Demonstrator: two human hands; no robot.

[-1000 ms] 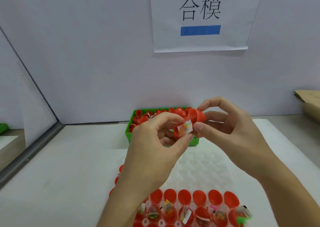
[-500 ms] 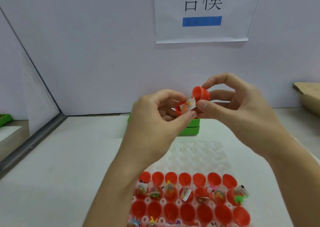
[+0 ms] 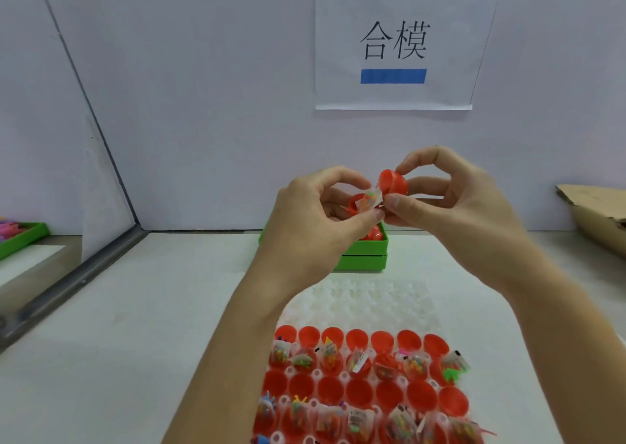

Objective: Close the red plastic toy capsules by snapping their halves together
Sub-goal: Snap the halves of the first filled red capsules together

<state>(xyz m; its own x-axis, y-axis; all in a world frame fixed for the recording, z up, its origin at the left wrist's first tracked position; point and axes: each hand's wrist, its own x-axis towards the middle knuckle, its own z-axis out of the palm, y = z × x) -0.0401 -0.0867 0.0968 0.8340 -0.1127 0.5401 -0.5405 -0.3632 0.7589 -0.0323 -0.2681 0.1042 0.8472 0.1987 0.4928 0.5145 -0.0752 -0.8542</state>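
- My left hand [image 3: 305, 230] is pinching the filled capsule half [image 3: 359, 203].
- My right hand [image 3: 454, 206] is pinching the red cap [image 3: 393, 181], tilting just beside it.

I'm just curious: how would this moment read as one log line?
left hand: holds filled half | right hand: holds cap | capsule: not closed

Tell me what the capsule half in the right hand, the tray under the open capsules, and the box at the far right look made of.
Capsule half: glossy red plastic, smooth with a soft sheen.
Tray: thin translucent whitish plastic, probably moulded, judging by its dimpled pockets.
Box: brown cardboard, matte, with a creased flap.
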